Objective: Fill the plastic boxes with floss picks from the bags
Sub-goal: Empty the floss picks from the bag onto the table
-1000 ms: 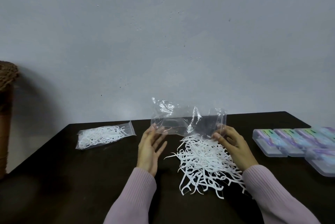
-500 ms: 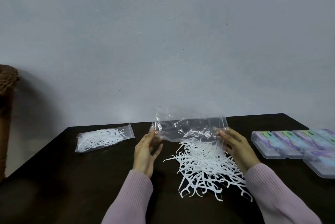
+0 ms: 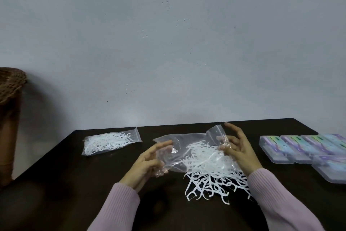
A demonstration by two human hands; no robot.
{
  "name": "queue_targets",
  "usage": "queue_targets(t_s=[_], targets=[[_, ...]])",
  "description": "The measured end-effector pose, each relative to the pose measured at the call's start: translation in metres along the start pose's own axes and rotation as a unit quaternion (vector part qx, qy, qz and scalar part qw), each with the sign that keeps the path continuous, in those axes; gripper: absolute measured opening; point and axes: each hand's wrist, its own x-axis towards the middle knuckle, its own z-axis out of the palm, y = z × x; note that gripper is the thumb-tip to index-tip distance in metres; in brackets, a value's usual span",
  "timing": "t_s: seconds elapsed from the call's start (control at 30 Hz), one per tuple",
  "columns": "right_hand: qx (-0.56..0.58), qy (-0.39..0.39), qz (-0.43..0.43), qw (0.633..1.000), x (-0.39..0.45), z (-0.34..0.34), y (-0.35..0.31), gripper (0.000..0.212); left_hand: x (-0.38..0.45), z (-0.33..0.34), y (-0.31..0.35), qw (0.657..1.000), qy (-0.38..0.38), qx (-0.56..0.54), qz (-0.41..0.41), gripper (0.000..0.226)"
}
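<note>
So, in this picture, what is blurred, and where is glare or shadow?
Head view: both hands, left hand and right hand, look motion-blurred; the empty bag shows small glints; a soft shadow falls beside the basket on the wall.

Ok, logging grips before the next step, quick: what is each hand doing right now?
Left hand: fingers curled round the near edge of the empty clear bag, holding it.
Right hand: pinching the bag's other end, outer fingers spread.

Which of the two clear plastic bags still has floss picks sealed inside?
The clear plastic bag lying far left, untouched; the crumpled one between both hands is emptied.
</note>
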Motion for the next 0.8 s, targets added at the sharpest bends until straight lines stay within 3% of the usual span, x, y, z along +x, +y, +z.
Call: queue_targets(t_s=[0.07,0.13,0.2,0.33,0.53,0.8], targets=[[-0.043,-0.026,-0.002,0.999,-0.001,0.002,0.000,0.050,-0.005,-0.006,0.002,1.000,-0.011,0.022,-0.012,0.060],[-0.080,-0.056,0.004,0.995,0.000,0.004,-0.001,0.043,-0.012,-0.015,0.008,0.995,-0.036,0.077,-0.047,0.081],[-0.097,-0.085,0.017,0.991,0.000,0.005,-0.004,0.042,-0.019,-0.027,0.016,0.989,-0.060,0.107,-0.078,0.102],[-0.198,-0.158,0.017,0.967,0.001,0.023,-0.014,0.045,-0.035,-0.059,0.038,0.983,-0.074,0.134,-0.096,0.118],[-0.282,-0.282,0.051,0.915,0.006,0.077,-0.023,0.064,-0.066,-0.100,0.061,0.964,-0.034,0.231,-0.130,0.151],[-0.242,-0.341,0.076,0.905,0.008,0.168,-0.012,0.086,-0.128,-0.164,0.064,0.957,0.060,0.230,-0.168,0.159]])
